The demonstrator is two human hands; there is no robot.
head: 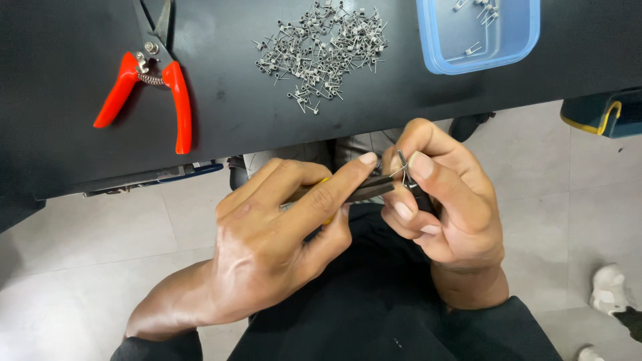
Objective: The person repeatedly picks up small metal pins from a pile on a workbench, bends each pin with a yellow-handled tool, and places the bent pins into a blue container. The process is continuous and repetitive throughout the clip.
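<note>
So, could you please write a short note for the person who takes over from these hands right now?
Left hand: grips pliers with a yellow handle, index finger along the jaws.
Right hand: pinches a small wire coil at the plier tips.
On the black table: pile of coils, red-handled cutters, blue tray holding a few coils.
Most coils lie in the pile, outside the tray.
</note>
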